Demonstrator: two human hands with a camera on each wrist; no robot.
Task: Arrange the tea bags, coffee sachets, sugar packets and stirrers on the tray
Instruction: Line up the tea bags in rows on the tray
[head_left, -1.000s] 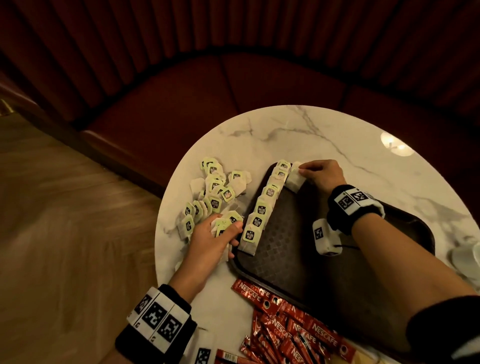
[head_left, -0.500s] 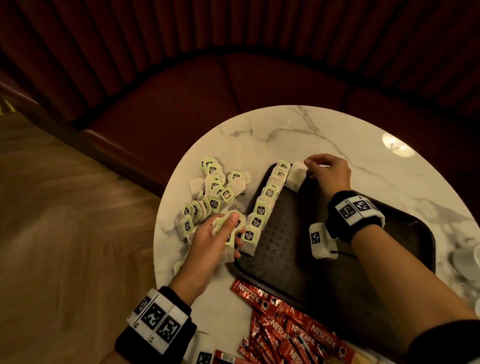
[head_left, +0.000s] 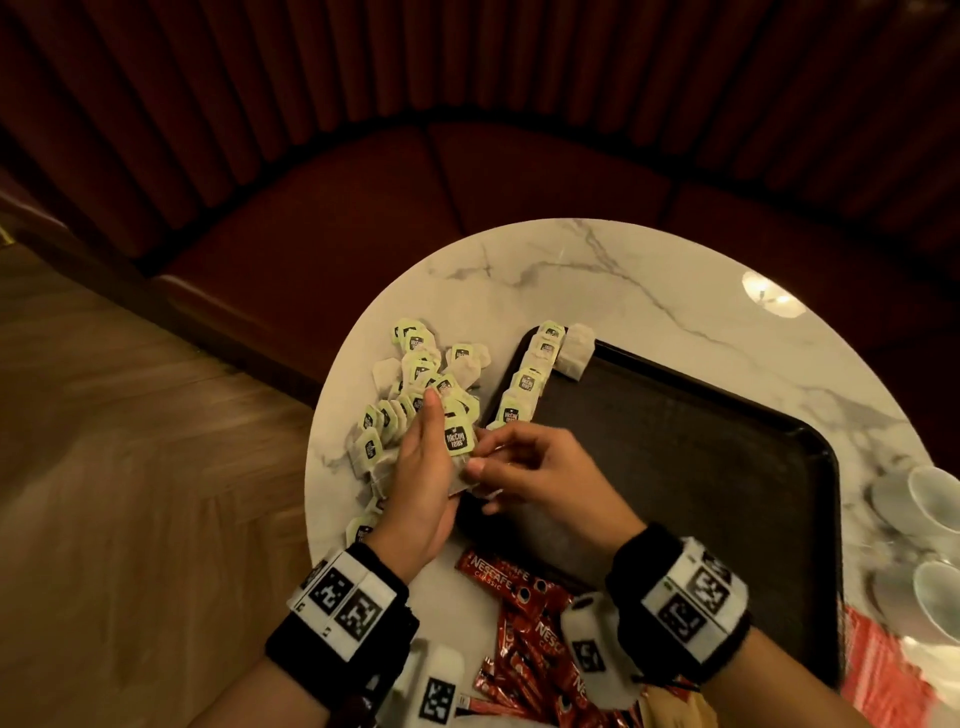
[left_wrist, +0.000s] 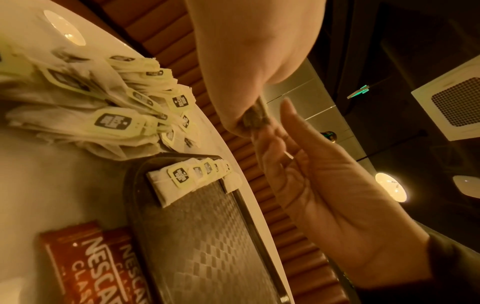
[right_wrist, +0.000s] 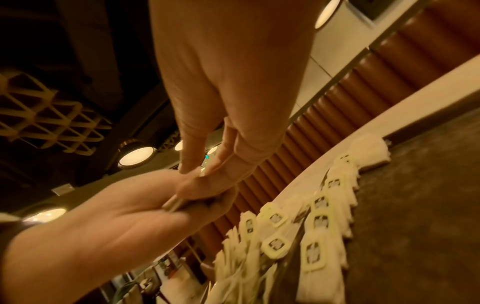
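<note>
Head view: a tea bag (head_left: 460, 448) is held up in the left hand (head_left: 422, 486), fingers curled behind it; its lower edge is pinched by the right hand (head_left: 524, 474), above the tray (head_left: 701, 441) near corner. A row (head_left: 524, 382) of bags lies along the tray's left rim; a loose pile (head_left: 415, 395) sits on the table (head_left: 649, 291); coffee sachets (head_left: 519, 613) lie nearer.

Left wrist: the bag is pinched between both hands.

Right wrist: blurred; same pinch is seen beside the row.

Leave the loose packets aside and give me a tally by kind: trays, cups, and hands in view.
Tray: 1
White cups: 2
Hands: 2, the left hand and right hand, both holding one tea bag
Total: 5
</note>
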